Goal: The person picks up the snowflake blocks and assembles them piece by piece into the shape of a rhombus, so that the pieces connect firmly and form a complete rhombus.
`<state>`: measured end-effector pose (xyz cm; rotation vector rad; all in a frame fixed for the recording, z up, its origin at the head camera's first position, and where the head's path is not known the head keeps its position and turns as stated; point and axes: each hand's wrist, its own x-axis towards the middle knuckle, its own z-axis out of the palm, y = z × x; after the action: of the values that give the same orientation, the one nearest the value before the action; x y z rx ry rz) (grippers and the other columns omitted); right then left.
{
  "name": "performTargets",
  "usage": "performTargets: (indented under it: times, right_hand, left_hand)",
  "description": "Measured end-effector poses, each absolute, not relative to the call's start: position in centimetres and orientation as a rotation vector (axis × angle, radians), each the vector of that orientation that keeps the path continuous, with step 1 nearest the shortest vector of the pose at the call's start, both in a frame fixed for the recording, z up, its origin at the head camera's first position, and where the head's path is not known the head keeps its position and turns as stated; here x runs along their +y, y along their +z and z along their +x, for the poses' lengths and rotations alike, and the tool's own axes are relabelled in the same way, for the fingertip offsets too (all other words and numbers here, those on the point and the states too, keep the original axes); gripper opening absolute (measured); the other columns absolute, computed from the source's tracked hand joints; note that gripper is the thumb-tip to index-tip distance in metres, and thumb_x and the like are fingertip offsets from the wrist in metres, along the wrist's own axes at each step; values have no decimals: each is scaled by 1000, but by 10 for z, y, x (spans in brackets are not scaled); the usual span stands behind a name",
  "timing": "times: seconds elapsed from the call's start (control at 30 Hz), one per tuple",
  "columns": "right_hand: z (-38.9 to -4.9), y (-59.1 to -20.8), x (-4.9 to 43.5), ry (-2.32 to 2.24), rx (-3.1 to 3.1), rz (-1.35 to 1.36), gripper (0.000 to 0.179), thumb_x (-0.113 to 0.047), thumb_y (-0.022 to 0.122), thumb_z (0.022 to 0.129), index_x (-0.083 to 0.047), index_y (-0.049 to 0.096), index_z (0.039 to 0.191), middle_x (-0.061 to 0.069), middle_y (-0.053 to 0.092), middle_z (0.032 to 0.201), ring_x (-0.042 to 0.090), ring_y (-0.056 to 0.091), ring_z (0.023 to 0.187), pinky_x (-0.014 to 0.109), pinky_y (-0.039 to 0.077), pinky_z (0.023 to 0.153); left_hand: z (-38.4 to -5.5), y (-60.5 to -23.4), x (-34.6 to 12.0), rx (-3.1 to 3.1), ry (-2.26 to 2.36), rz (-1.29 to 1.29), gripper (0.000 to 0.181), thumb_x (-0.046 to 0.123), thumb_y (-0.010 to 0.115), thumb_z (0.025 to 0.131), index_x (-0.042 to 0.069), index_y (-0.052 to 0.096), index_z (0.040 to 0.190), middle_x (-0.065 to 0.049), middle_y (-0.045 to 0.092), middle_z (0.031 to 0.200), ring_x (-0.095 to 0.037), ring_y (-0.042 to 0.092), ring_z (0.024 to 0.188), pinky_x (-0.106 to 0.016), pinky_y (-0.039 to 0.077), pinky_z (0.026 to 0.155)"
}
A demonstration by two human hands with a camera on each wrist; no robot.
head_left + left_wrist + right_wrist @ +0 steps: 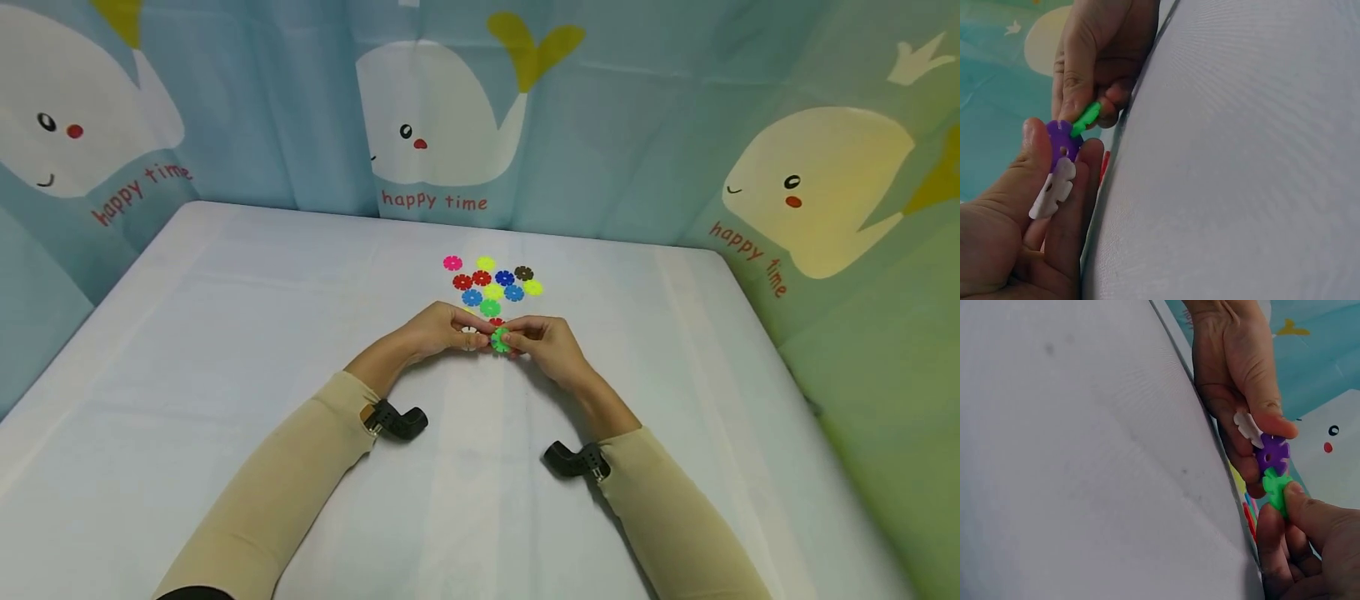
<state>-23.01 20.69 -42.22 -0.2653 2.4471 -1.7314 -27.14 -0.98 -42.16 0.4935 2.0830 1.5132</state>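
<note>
Both hands meet over the table, just on the near side of the loose discs. Between the thumb and fingers of my left hand (pixel 435 331) is a purple notched interlocking disc (pixel 1060 145). A white disc (pixel 1052 190) is slotted into it on the palm side. My right hand (pixel 553 348) pinches a bright green disc (pixel 1277 489) between thumb and index finger. In the right wrist view the green disc's notched edge meets the purple disc's edge at an angle. White, purple and green stand in a row from hand to hand.
Several loose discs lie flat beyond the hands, among them a pink disc (pixel 452 263), a brown disc (pixel 523 273), a dark blue disc (pixel 505 278) and another green disc (pixel 490 308). A whale-print curtain (pixel 637 167) hangs behind the white-covered table (pixel 262 317).
</note>
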Motion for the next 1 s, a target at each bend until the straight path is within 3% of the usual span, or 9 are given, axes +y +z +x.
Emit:
performTargets:
  times: [0.13,0.37,0.6,0.8,1.0]
  right_hand:
    - [-229,-425,206,-1791,2445,-285,23,-6,65,94,10,69,111,11,73,93,9,65,69,23,57,68]
    - [-226,-427,206,-1856,2453,-309,22,-7,67,93,8,70,108,1,72,86,9,65,68,20,55,65]
    - [-228,-426,205,-1822,2444,-189,30,-10,67,94,6,66,119,12,72,99,7,66,76,22,57,73]
    - [-230,-425,209,-1932,2296,-155,32,-3,64,94,10,61,123,0,70,94,6,68,83,21,57,76]
    - [-228,-424,209,-1929,2288,-121,31,-3,64,94,11,61,121,-3,70,90,5,67,80,19,57,75]
  left_hand:
    - [-271,-422,-8,2079,1533,482,32,20,75,87,9,74,117,-6,75,107,-14,62,110,-29,51,91]
    - [-270,-420,-5,2114,1529,466,33,23,76,86,11,74,117,-4,74,111,-14,60,110,-24,50,84]
    - [-273,-423,-9,2114,1532,447,36,26,75,88,14,72,121,-3,71,116,-13,63,105,-26,53,89]
    - [-275,-423,-12,2086,1544,455,40,29,71,91,14,68,127,-4,66,128,-16,59,115,-30,51,95]
    - [-273,-421,-13,1970,1608,463,40,29,53,102,7,60,135,-7,57,140,-20,51,129,-36,50,101]
